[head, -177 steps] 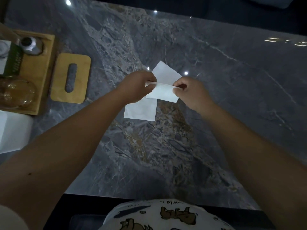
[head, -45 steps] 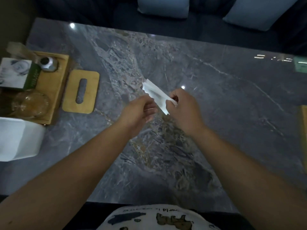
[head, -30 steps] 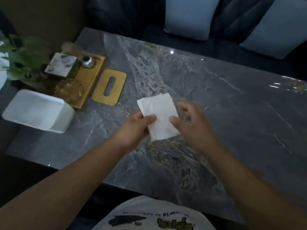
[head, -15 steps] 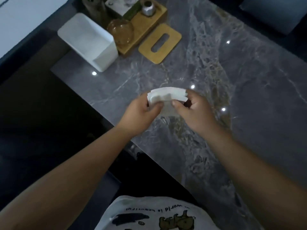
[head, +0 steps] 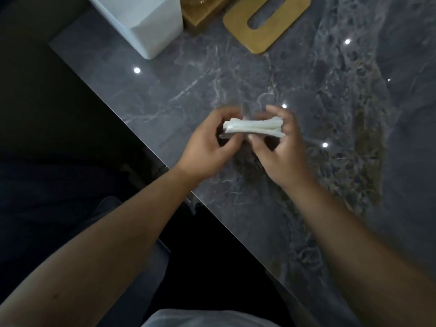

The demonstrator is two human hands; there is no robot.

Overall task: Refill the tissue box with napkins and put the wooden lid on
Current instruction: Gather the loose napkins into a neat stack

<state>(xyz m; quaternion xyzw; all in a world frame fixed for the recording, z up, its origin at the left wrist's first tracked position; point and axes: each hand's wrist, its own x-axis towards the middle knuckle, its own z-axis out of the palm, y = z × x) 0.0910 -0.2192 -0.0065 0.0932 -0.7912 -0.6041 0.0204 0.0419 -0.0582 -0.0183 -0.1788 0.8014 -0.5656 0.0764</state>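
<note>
Folded napkins [head: 253, 127] between both hands

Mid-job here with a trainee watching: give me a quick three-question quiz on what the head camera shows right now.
1. True or false: the wooden lid is already on the white tissue box.
2. What holds the folded napkin stack? A) left hand alone B) both hands C) nothing, it lies on the table
3. Fill in: the lid lies flat on the grey marble ____, to the right of the box.

Key
1. False: it lies on the table beside the box.
2. B: the left hand and the right hand each have a grip on one end, above the tabletop.
3. table
</note>
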